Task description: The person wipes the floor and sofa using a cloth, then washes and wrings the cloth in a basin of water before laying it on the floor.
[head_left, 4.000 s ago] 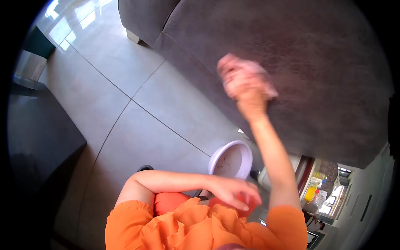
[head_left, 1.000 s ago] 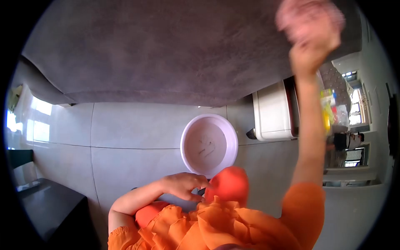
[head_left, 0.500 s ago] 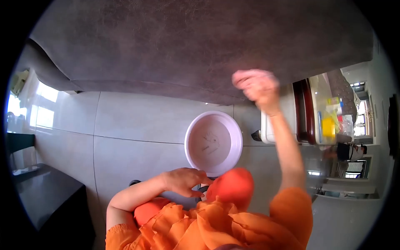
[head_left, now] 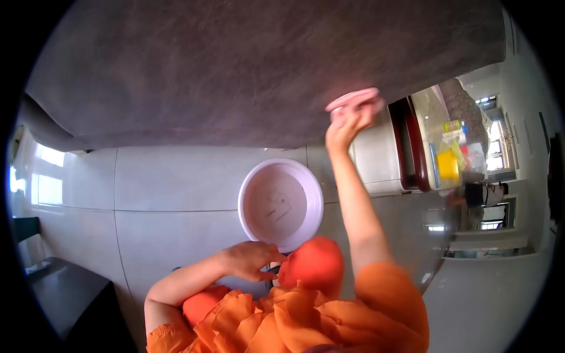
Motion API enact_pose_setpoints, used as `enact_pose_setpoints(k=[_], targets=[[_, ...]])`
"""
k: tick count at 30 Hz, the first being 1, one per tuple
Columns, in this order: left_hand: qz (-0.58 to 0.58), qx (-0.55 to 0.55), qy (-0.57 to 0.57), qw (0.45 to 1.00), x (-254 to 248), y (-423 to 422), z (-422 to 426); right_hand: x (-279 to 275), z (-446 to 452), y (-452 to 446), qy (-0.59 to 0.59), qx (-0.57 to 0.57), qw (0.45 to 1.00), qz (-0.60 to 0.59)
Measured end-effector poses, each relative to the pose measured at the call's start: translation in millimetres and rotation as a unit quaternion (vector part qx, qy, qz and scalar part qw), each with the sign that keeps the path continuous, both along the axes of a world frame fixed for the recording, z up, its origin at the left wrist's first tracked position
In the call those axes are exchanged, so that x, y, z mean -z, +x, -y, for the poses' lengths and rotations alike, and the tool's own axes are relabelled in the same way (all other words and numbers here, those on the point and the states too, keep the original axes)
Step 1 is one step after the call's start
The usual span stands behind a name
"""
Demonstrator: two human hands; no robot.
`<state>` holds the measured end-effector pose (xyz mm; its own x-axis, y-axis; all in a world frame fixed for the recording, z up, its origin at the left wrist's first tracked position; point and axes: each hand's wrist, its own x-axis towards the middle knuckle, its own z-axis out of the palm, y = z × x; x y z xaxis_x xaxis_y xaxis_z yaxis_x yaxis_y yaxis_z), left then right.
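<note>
My right hand [head_left: 348, 125] is closed around a pink cloth [head_left: 355, 101], which presses on or hovers close to the side of a large dark grey leather sofa [head_left: 206, 76]; blur hides the exact contact. Near my knee [head_left: 315, 265], my left hand [head_left: 252, 259] hangs with its fingers apart and holds nothing. In front of the knees stands a pale pink basin [head_left: 315, 206] on the tiled floor, with water and some dark lines showing at its bottom.
To the right is a white and dark red cabinet or table [head_left: 416, 147] bearing a yellow container [head_left: 448, 165] and small packages. A dark box-like piece of furniture [head_left: 70, 294] sits at the lower left. Another person [head_left: 485, 194] is far off at the right. Grey floor tiles [head_left: 170, 176] lie below.
My right hand with the pink cloth has moved slightly left and up along the sofa. The whole view has shifted a little, and the basin appears further left. My left hand stays by the knee.
</note>
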<state>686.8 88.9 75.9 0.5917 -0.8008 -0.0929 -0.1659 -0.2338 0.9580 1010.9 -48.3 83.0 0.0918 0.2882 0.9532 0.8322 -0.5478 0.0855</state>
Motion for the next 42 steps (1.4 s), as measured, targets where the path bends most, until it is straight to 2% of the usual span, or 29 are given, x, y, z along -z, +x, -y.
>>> enact_pose_setpoints(k=[1, 2, 4, 5, 6, 8, 11, 12, 15, 18, 21, 22, 24, 26, 28, 30, 32, 35, 38, 40, 42], targets=[[0.005, -0.010, -0.003, 1.000, 0.0, -3.2, -1.1, 21.1, 8.6, -27.4, -0.091, 0.036, 0.988, -0.122], [0.010, -0.021, -0.006, 1.000, 1.2, -6.1, -2.0, 33.9, 22.9, -35.3, -0.167, -0.025, 0.972, -0.162], [0.017, -0.019, -0.014, 1.000, 6.6, -8.4, -0.3, 21.2, 46.4, -32.1, -0.246, -0.112, 0.956, -0.110], [0.021, -0.019, -0.018, 0.999, 12.8, -7.4, 1.6, -46.1, 23.1, -47.2, -0.189, -0.150, 0.920, -0.310], [0.016, -0.024, -0.003, 1.000, 19.6, -8.9, 3.9, -82.9, 19.8, -45.2, -0.185, -0.135, 0.947, -0.223], [0.010, -0.018, 0.026, 0.999, 26.8, -0.5, 5.3, -143.0, 36.7, 0.4, -0.124, -0.060, 0.989, 0.059], [0.004, -0.029, 0.033, 0.999, 23.4, 10.2, 14.3, -232.4, 12.3, 13.6, 0.078, -0.055, 0.990, -0.100], [0.010, -0.039, 0.031, 0.999, 26.1, 13.8, 17.1, -240.3, 4.7, 22.3, 0.136, -0.063, 0.983, -0.106], [0.001, -0.044, 0.031, 0.999, 30.1, 18.3, 17.6, -171.8, -7.1, 32.0, 0.155, -0.066, 0.984, -0.048], [0.001, -0.057, 0.058, 0.997, 32.3, 13.0, 13.7, -36.7, -0.5, 12.3, 0.069, -0.028, 0.997, -0.019], [0.014, -0.079, 0.071, 0.994, 37.5, 2.4, 13.1, 121.6, 44.4, -24.0, -0.110, 0.041, 0.980, -0.162], [0.021, -0.087, 0.071, 0.993, 39.9, -0.7, 12.4, 145.6, 51.6, -44.2, -0.161, 0.048, 0.948, -0.269], [0.000, -0.096, 0.074, 0.993, 44.7, -6.5, 11.1, 163.4, 53.3, -66.1, -0.184, -0.033, 0.900, -0.393], [-0.011, -0.108, 0.071, 0.992, 52.4, -10.5, 10.8, 147.7, 38.6, -87.2, -0.256, -0.106, 0.894, -0.351], [-0.011, -0.122, 0.062, 0.991, 63.1, -13.7, 10.4, 131.6, -9.3, -99.2, -0.273, -0.257, 0.893, -0.248], [-0.019, -0.120, 0.087, 0.989, 66.1, -19.9, 17.9, 120.9, -72.9, -117.0, -0.253, -0.321, 0.888, -0.212], [-0.024, -0.117, 0.086, 0.989, 72.6, -19.3, 19.7, 112.3, -115.7, -119.9, -0.342, -0.247, 0.900, -0.111], [-0.028, -0.153, 0.065, 0.986, 78.8, -14.7, 7.1, 148.6, -137.3, -87.7, -0.444, -0.155, 0.882, 0.036], [-0.014, -0.237, 0.059, 0.970, 90.4, -9.2, -15.3, 159.6, -89.0, -46.9, -0.470, -0.189, 0.861, 0.042], [-0.020, -0.273, 0.068, 0.959, 99.9, -7.6, -26.7, 168.5, -30.4, -19.1, -0.492, -0.132, 0.860, 0.026], [-0.022, -0.258, 0.070, 0.964, 105.1, -4.4, -36.8, 166.4, 31.2, 6.3, -0.520, -0.074, 0.851, 0.006]])
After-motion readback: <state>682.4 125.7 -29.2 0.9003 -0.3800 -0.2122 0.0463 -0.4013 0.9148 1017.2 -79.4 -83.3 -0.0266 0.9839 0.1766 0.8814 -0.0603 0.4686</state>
